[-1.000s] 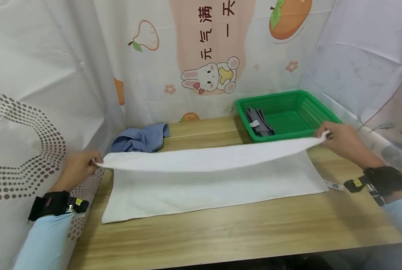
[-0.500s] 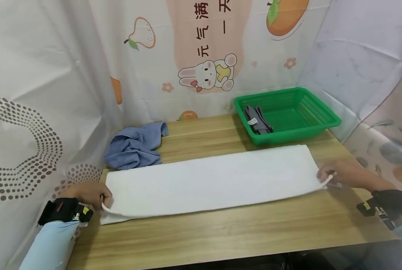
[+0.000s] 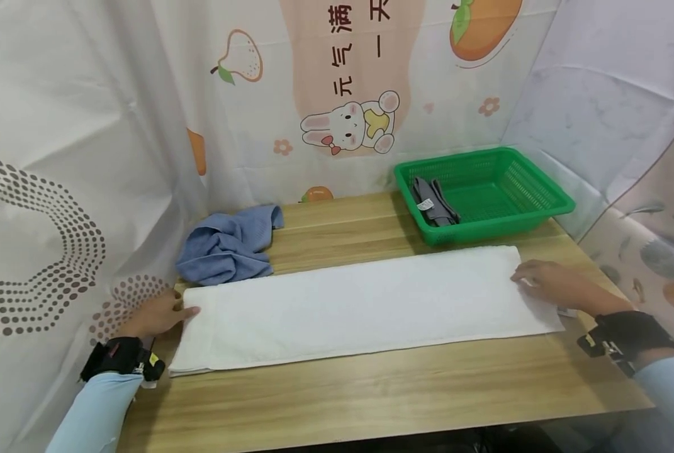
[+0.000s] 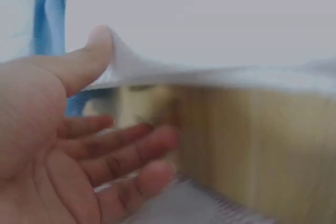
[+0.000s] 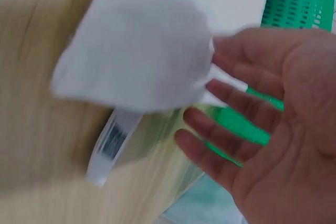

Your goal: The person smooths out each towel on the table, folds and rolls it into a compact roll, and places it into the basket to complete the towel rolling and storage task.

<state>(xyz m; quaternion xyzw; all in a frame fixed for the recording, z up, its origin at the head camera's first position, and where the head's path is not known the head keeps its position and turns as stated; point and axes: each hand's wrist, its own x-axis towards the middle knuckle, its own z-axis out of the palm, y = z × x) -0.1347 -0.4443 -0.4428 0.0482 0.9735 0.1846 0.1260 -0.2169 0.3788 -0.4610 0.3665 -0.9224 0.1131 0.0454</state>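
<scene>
A white towel [image 3: 365, 308], folded into a long strip, lies across the table. At its left end my left hand [image 3: 158, 314] has its thumb on the top of the towel. The left wrist view shows the thumb [image 4: 100, 51] pressing a dent near the edge, the other fingers [image 4: 142, 150] spread loosely below. My right hand [image 3: 549, 283] is at the other end, pinching the side edge between thumb and forefinger. In the right wrist view its remaining fingers [image 5: 226, 142] are extended, and a printed white label [image 5: 113, 145] sticks out from under the towel.
A crumpled blue towel [image 3: 226, 248] lies behind the white towel's left end. At the back right stands a green plastic basket [image 3: 501, 223] with a folded grey cloth [image 3: 434, 202] inside. Patterned curtains [image 3: 246, 126] enclose the back and sides; the wooden table [image 3: 370, 402] ends in front.
The towel's raised edge came forward and down onto the lower layer. Both hands then let go of the front corners and slid back along the ends; the left fingers opened.
</scene>
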